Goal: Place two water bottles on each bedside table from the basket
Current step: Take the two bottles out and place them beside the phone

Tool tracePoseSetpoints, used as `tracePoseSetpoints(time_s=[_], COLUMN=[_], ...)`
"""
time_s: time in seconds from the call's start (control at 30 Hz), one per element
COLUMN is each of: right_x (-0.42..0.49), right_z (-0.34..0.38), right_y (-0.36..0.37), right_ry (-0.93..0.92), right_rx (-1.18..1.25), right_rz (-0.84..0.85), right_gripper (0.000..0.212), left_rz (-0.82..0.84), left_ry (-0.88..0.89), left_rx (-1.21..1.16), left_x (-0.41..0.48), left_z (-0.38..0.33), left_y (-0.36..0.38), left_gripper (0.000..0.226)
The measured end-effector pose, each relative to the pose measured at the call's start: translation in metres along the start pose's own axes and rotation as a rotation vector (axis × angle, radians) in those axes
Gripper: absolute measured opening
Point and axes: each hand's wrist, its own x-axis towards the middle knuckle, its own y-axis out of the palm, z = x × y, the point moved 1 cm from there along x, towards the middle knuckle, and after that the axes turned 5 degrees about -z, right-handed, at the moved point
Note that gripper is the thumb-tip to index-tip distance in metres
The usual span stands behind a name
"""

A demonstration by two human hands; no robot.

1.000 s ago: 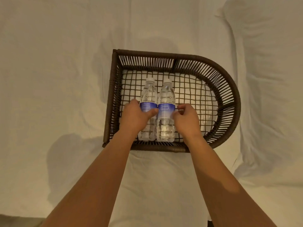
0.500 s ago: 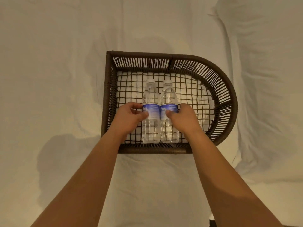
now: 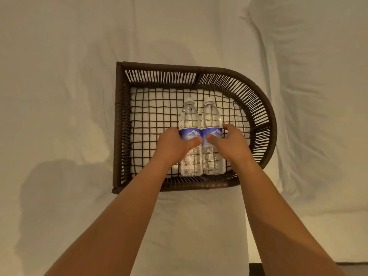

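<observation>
A dark brown wicker basket (image 3: 119,124) with one rounded end lies on a white bed. Two clear water bottles with blue labels and white caps lie side by side inside it, caps pointing away from me. My left hand (image 3: 172,145) wraps around the left bottle (image 3: 190,118) at its label, thumb across the top. My right hand (image 3: 229,144) grips the right bottle (image 3: 211,117) the same way. Both bottles rest on the basket's mesh floor.
The white bedsheet (image 3: 59,96) spreads around the basket, wrinkled and raised at the right (image 3: 308,96). A dark strip of floor or bed edge (image 3: 256,268) shows at the bottom right. No bedside table is in view.
Both hands have closed more firmly around the bottles, thumbs now meeting over the labels. The bottles have stayed in about the same place in the basket.
</observation>
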Motion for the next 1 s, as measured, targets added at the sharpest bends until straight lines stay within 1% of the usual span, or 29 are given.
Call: tracePoseSetpoints(time_s=[0.03,0.13,0.2,0.27,0.33,0.43,0.5,0.6,0.7,0.83,1.0], right_x=[0.001,0.004,0.005,0.003,-0.004,-0.021,-0.039,-0.069,-0.097,-0.139,-0.201], right_z=[-0.001,0.001,0.001,0.000,0.001,0.003,0.003,-0.007,-0.036,-0.099,-0.202], right_y=[-0.002,-0.009,-0.014,-0.022,-0.032,-0.056,-0.079,-0.116,-0.152,-0.195,-0.239], right_ry=[0.031,0.085,0.091,0.060,0.005,-0.133,-0.226,-0.300,-0.313,-0.258,-0.129], right_rx=[0.010,0.073,0.140,0.195,0.262,0.360,0.393,0.437,0.512,0.591,0.554], right_rz=[0.012,0.081,0.113,0.109,0.062,-0.047,-0.126,-0.232,-0.326,-0.430,-0.499], right_gripper=[0.036,0.018,0.013,0.012,0.018,0.036,0.040,0.041,0.046,0.048,0.047], left_rz=[0.001,0.011,0.018,0.013,-0.008,-0.051,-0.068,-0.056,-0.016,0.075,0.278], left_ry=[-0.008,-0.039,-0.051,-0.018,0.047,0.190,0.297,0.436,0.526,0.622,0.644], left_rx=[0.009,-0.042,-0.113,-0.159,-0.165,-0.118,-0.084,-0.039,-0.023,0.019,0.172], left_x=[0.001,0.003,0.000,-0.007,-0.016,-0.036,-0.053,-0.081,-0.112,-0.156,-0.217], left_z=[-0.001,-0.004,-0.006,-0.010,-0.020,-0.045,-0.065,-0.095,-0.119,-0.135,-0.131], left_y=[0.000,-0.004,-0.009,-0.014,-0.019,-0.025,-0.025,-0.013,0.013,0.070,0.166], left_gripper=[0.046,0.038,0.031,0.023,0.025,0.045,0.051,0.054,0.060,0.057,0.052])
